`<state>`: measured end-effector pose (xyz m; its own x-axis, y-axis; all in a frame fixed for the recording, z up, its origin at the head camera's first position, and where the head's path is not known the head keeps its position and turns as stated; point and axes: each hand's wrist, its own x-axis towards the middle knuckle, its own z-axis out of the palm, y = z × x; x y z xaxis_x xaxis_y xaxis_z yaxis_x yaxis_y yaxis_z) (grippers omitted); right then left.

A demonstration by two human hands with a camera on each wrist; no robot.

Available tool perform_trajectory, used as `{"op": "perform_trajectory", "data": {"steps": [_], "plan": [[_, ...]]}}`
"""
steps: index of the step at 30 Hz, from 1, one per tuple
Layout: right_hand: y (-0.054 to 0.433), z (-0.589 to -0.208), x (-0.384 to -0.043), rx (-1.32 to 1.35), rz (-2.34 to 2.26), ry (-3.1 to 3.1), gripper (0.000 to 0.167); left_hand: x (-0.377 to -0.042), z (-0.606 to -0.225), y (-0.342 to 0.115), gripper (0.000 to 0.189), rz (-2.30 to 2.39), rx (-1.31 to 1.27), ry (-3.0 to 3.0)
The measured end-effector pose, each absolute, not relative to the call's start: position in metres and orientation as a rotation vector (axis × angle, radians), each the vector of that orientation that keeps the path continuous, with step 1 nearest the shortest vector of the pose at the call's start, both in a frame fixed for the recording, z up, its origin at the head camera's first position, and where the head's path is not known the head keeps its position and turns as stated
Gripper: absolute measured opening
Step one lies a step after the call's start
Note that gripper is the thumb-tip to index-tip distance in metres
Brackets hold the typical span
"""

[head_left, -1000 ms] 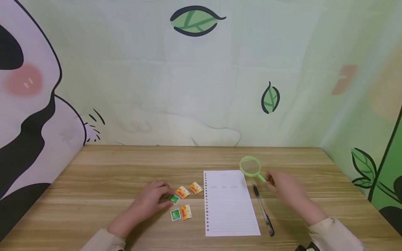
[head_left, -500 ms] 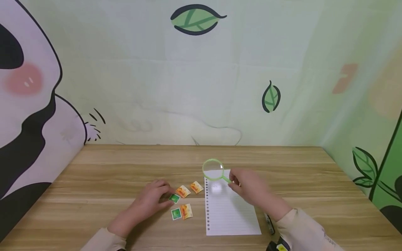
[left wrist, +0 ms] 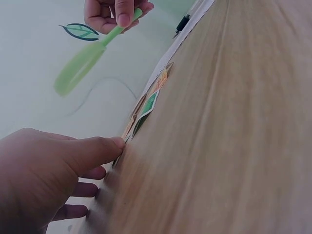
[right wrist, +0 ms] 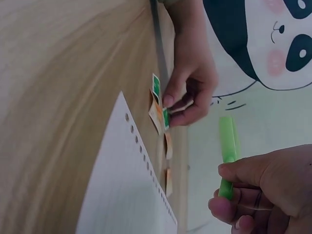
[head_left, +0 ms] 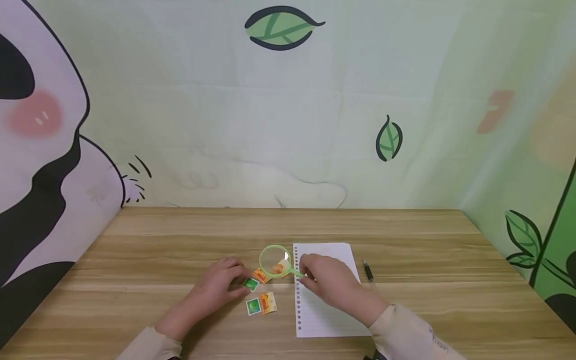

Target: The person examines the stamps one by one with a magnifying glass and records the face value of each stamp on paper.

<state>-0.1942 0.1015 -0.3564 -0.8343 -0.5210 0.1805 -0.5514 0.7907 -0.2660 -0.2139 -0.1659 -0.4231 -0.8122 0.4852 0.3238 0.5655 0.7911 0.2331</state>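
My right hand [head_left: 333, 282] pinches the handle of a light-green magnifying glass [head_left: 274, 261]. Its lens is held above the table, over an orange-and-cream stamp [head_left: 284, 270] and part of another orange stamp [head_left: 259, 275]. At the left, my left hand [head_left: 216, 281] has its thumb and a finger at the edges of a small green stamp [head_left: 251, 285], pinching it on the tabletop; the right wrist view shows this green stamp [right wrist: 166, 118] between them. Nearer me lie a second green stamp [head_left: 253, 306] and an orange one [head_left: 268, 303], side by side.
A lined sheet of paper [head_left: 321, 320] with punched holes lies beneath my right hand and forearm. Past it lies a black pen [head_left: 368, 271], partly hidden by my arm. A printed cloth wall [head_left: 202, 115] rises behind the wooden table [head_left: 157, 235].
My right hand has carried the magnifying glass leftward, from beyond the paper's right corner across the sheet to above the stamps. My left hand has stayed in place.
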Motion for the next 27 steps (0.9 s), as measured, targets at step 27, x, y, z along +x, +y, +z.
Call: {"op": "perform_trajectory", "data": {"steps": [27], "plan": [[0.078, -0.376, -0.182, 1.061, 0.265, -2.804, 0.012, -0.217, -0.425, -0.168, 0.029, -0.395, -0.853, -2.67]]}}
